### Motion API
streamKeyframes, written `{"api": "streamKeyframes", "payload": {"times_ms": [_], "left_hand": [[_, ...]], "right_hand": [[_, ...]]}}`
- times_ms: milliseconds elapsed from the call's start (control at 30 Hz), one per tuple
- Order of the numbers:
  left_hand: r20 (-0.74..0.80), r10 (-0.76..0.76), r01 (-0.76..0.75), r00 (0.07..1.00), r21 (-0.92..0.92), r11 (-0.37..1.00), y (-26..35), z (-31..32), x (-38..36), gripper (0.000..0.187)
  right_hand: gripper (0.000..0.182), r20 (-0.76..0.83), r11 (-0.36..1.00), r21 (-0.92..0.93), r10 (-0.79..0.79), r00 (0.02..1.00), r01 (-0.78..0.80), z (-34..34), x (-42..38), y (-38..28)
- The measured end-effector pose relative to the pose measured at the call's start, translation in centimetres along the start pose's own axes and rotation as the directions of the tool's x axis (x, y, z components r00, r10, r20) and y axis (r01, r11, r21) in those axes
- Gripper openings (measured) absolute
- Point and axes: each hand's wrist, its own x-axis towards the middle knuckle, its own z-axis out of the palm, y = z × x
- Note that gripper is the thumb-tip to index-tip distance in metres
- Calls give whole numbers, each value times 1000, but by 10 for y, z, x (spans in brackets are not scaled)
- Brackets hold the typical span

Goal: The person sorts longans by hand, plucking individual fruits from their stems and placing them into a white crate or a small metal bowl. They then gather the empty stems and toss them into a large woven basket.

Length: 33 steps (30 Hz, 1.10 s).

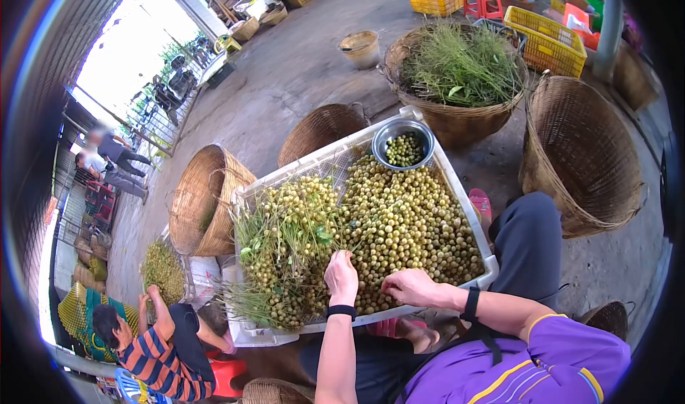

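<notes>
A white plastic tray (492, 261) lies in front of me. Its right part is heaped with loose, small, round yellow-brown fruits (410, 218); fruits still on green stems (285, 226) fill the left part. My left hand (341, 278) is closed where the stemmed bunches meet the loose fruits, and what its fingers hold is hidden. Low over the loose fruits near the front rim, my right hand (412, 288) has its fingers curled together, their contents too small to make out. At the tray's far corner sits a metal bowl (383, 160) with greener fruits.
Wicker baskets (585, 161) stand around the tray; one large basket (457, 122) is piled with bare green stems (464, 65). A bucket (360, 49) and yellow crates (546, 40) are farther back. Close on the left, a person in a striped shirt (164, 365) sits beside more stemmed fruit (164, 272).
</notes>
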Motion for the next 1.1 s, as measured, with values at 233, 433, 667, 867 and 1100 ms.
{"api": "streamKeyframes", "payload": {"times_ms": [233, 433, 667, 867, 1100], "left_hand": [[-14, 103, -100, 995, 155, 983, 5, 26, 8, 13], [-75, 144, -132, 987, 144, 981, -3, 27, 10, 12], [-2, 132, -129, 991, 175, 976, -16, 28, 7, 16], [10, -16, 14, 1000, 220, 975, 9, 0, 13, 15], [31, 111, -115, 993, 166, 979, 35, -63, 19, 15]], "right_hand": [[19, -6, 999, 32, 1, 1000, 0, -8, 3, 6], [20, -72, 998, 30, -46, 996, 48, -6, 4, 14], [22, -64, 999, 51, 14, 998, -11, -14, 5, 13], [23, -76, 996, 84, 41, 996, -34, -18, 10, 19], [21, -116, 923, 361, 185, 976, -132, -28, 23, 28]]}}
